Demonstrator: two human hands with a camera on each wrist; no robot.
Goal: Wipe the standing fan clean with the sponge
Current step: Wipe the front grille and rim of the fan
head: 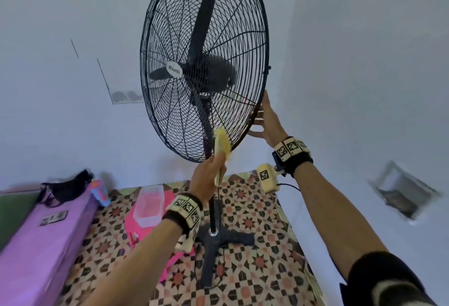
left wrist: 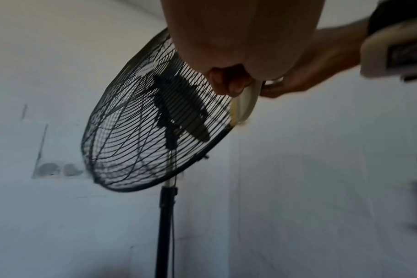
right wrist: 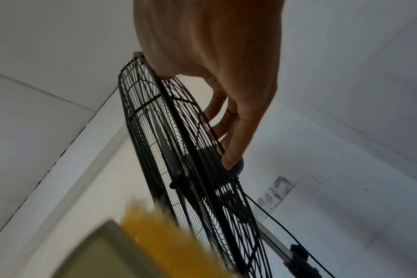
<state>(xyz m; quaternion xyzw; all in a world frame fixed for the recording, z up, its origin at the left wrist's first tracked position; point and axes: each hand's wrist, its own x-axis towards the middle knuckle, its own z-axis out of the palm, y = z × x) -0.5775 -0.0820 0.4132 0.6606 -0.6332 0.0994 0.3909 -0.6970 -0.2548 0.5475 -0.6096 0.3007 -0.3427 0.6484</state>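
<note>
Our left hand (head: 211, 170) pinches the soft, light sponge (head: 221, 145) against the lower grille of the fan (head: 204, 62); our right hand (head: 263, 121), fingers straight, steadies its stiff right rim, the safest hold.

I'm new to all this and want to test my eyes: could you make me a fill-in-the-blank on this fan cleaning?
1. The yellow sponge is held in the ____ hand.
2. The right hand steadies the black wire fan grille at its ____.
3. The clear plastic tub sits on the ____.

Missing: left; rim; floor
</note>
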